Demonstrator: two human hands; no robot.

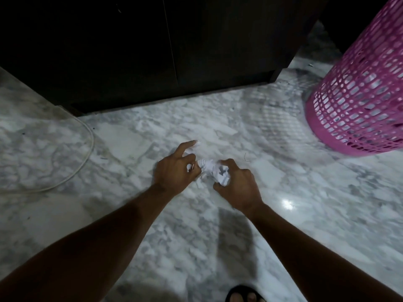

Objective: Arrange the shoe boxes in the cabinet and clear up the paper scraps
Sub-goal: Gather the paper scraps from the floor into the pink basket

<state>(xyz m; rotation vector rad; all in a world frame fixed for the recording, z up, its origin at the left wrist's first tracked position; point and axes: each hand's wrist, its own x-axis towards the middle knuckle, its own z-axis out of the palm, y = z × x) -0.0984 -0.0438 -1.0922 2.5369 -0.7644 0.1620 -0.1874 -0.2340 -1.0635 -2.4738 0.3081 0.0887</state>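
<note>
Paper scraps (214,171) low over the marble floor (130,136), gathered into one wad. Right hand (237,186) grip clamped on the wad; left hand (174,171) pinches its loose end, forefinger extended. Pink basket (359,94) stands near, probably their destination.

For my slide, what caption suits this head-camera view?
Both hands, left and right, gather crumpled paper off the marble floor near a pink basket.

Head view, steeply down, floor (283,225) near.
</note>
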